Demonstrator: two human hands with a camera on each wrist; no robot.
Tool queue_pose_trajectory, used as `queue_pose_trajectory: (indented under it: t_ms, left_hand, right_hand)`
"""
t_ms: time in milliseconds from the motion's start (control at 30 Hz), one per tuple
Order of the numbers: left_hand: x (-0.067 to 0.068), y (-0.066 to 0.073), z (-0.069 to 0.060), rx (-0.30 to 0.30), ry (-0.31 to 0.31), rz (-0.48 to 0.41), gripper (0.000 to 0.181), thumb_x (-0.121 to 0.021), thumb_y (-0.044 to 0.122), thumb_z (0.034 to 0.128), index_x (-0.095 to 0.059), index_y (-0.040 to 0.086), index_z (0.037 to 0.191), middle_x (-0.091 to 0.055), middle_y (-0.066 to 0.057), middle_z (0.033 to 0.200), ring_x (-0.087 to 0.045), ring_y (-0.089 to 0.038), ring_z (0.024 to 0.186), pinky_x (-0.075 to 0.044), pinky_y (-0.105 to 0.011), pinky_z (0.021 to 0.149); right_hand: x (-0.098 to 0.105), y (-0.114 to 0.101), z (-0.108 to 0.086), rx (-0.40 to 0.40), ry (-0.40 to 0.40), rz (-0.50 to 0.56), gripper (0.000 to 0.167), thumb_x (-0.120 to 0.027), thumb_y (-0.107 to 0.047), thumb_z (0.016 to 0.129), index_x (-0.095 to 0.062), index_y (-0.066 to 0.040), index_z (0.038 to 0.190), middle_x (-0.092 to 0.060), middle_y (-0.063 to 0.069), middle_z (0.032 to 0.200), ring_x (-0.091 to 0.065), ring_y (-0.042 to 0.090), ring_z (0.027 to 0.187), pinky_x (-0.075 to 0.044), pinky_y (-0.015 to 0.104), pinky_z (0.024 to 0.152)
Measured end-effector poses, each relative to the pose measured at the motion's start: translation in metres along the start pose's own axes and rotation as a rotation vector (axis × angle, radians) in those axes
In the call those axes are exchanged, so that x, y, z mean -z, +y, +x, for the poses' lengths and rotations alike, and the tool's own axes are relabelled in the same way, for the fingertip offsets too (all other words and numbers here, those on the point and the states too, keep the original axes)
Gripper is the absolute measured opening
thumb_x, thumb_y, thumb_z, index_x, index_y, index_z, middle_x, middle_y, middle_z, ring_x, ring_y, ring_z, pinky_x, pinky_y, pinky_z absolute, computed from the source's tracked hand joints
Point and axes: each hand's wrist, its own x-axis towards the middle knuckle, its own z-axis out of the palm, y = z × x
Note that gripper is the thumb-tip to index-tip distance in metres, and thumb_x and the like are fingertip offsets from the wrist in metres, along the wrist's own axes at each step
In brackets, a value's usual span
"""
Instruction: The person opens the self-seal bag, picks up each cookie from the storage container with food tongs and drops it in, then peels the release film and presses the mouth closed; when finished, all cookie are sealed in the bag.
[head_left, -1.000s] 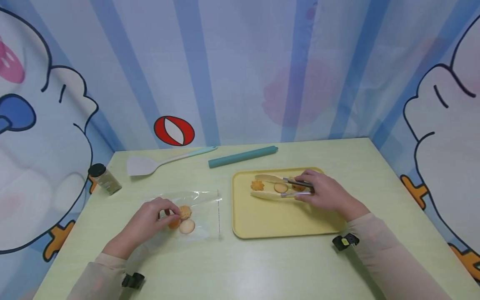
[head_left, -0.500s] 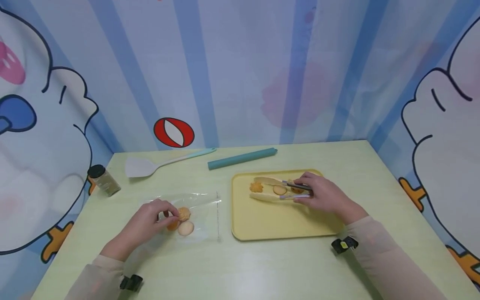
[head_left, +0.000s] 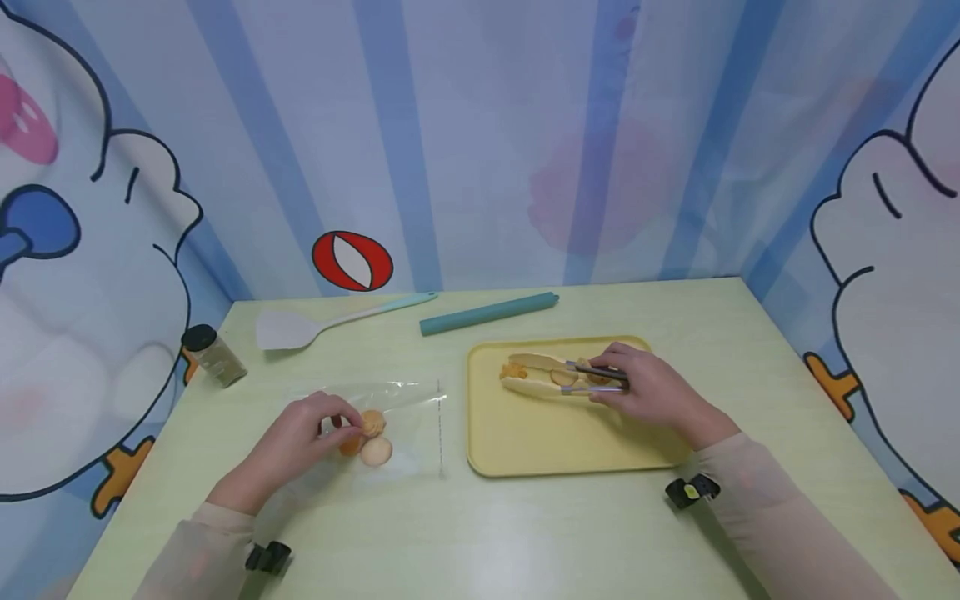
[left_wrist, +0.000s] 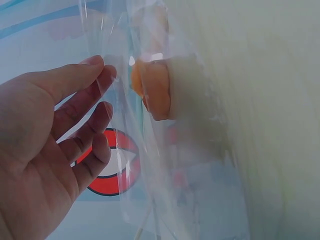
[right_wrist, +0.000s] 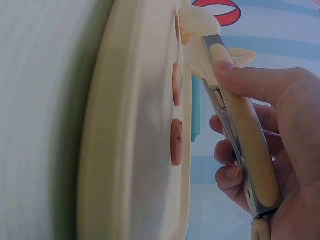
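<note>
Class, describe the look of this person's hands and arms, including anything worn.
The left hand and right hand are bare. Both sleeves are long and pale beige, each with a small black device near the wrist, the right device marked yellow.

Black-lidded jar (head_left: 215, 357) left of spatula (head_left: 288, 331); teal rod (head_left: 489, 314) right.

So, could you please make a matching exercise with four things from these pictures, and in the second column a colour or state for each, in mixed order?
Column 1
1. Tongs
2. Clear bag
3. Jar
4. Spatula

Column 2
A. Has a black lid
B. Has a partly light blue handle
C. Held by the fingers of the right hand
D. Has cookies inside

Right pairs: 1-C, 2-D, 3-A, 4-B
</note>
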Motion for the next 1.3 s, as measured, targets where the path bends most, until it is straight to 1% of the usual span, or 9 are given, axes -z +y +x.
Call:
queue_pose_trajectory:
  t_ms: [133, 267, 433, 567, 700, 833, 933, 1133, 1300]
  left_hand:
    - [0.002, 0.002, 0.002, 0.005, -0.001, 0.01, 0.011, -0.079, 0.015, 0.0917, -0.077, 0.022, 0.099, -0.07, 0.009, 0.096, -0.057, -0.014, 0.088, -0.048, -0.027, 0.07]
    - [0.001, 0.004, 0.002, 0.009, -0.003, 0.008, 0.011, -0.079, 0.015, 0.0916, -0.077, 0.022, 0.099, -0.071, 0.009, 0.097, -0.058, -0.014, 0.089, -0.048, -0.027, 0.071]
    - [0.0, 0.003, 0.002, 0.01, -0.008, 0.011, 0.011, -0.079, 0.015, 0.0919, -0.077, 0.022, 0.1, -0.071, 0.009, 0.098, -0.058, -0.015, 0.089, -0.048, -0.027, 0.071]
    - [0.0, 0.004, 0.002, 0.004, 0.001, 0.009, 0.011, -0.079, 0.015, 0.092, -0.077, 0.022, 0.1, -0.071, 0.008, 0.098, -0.058, -0.014, 0.089, -0.048, -0.028, 0.072]
    - [0.001, 0.005, 0.0, 0.001, 0.014, 0.005, 0.011, -0.079, 0.014, 0.0921, -0.077, 0.022, 0.1, -0.071, 0.008, 0.098, -0.058, -0.014, 0.089, -0.048, -0.028, 0.071]
    - [0.001, 0.004, -0.001, 0.002, 0.021, 0.009, 0.011, -0.078, 0.013, 0.0922, -0.077, 0.021, 0.1, -0.071, 0.008, 0.098, -0.058, -0.015, 0.089, -0.048, -0.027, 0.071]
    - [0.001, 0.004, -0.002, 0.006, 0.02, 0.011, 0.012, -0.078, 0.013, 0.0925, -0.077, 0.021, 0.101, -0.071, 0.008, 0.099, -0.058, -0.015, 0.089, -0.048, -0.028, 0.072]
    - [0.001, 0.005, 0.0, -0.014, 0.023, 0.01, 0.011, -0.077, 0.014, 0.093, -0.076, 0.022, 0.101, -0.071, 0.008, 0.098, -0.058, -0.016, 0.089, -0.049, -0.028, 0.071]
    - [0.002, 0.005, -0.001, -0.005, 0.022, 0.013, 0.012, -0.077, 0.014, 0.0931, -0.076, 0.023, 0.1, -0.071, 0.009, 0.098, -0.058, -0.015, 0.089, -0.048, -0.027, 0.071]
  right_hand:
    - [0.001, -0.007, 0.0, 0.044, 0.013, 0.033, 0.047, -0.083, -0.03, 0.089, -0.071, -0.006, 0.127, -0.069, 0.005, 0.114, -0.062, 0.019, 0.092, -0.051, 0.038, 0.079]
    - [-0.001, -0.019, 0.0, 0.084, 0.017, 0.061, 0.046, -0.082, -0.032, 0.089, -0.071, -0.007, 0.127, -0.069, 0.002, 0.113, -0.058, 0.016, 0.084, -0.047, 0.032, 0.073]
    - [-0.005, -0.037, 0.003, 0.113, -0.002, 0.085, 0.046, -0.081, -0.034, 0.09, -0.071, -0.009, 0.128, -0.067, -0.001, 0.113, -0.051, 0.007, 0.074, -0.045, 0.026, 0.067]
    - [-0.01, -0.051, 0.008, 0.142, -0.024, 0.104, 0.045, -0.082, -0.032, 0.09, -0.071, -0.01, 0.127, -0.067, -0.002, 0.114, -0.05, 0.005, 0.071, -0.045, 0.024, 0.065]
    - [-0.018, -0.064, 0.015, 0.177, -0.061, 0.105, 0.043, -0.081, -0.031, 0.091, -0.071, -0.01, 0.127, -0.066, -0.002, 0.114, -0.056, 0.01, 0.077, -0.048, 0.025, 0.069]
    - [-0.025, -0.076, 0.022, 0.2, -0.094, 0.104, 0.042, -0.08, -0.032, 0.092, -0.071, -0.011, 0.127, -0.066, -0.003, 0.115, -0.063, 0.016, 0.09, -0.05, 0.029, 0.078]
    - [-0.03, -0.086, 0.028, 0.22, -0.104, 0.102, 0.042, -0.08, -0.033, 0.092, -0.071, -0.011, 0.127, -0.066, -0.003, 0.115, -0.065, 0.019, 0.092, -0.051, 0.032, 0.079]
    - [-0.042, -0.096, 0.041, 0.246, -0.141, 0.12, 0.043, -0.079, -0.033, 0.093, -0.07, -0.011, 0.13, -0.065, -0.002, 0.117, -0.068, 0.017, 0.097, -0.055, 0.031, 0.084]
    - [-0.054, -0.103, 0.052, 0.264, -0.145, 0.083, 0.044, -0.079, -0.036, 0.093, -0.07, -0.015, 0.131, -0.064, -0.006, 0.118, -0.066, 0.015, 0.097, -0.054, 0.03, 0.083]
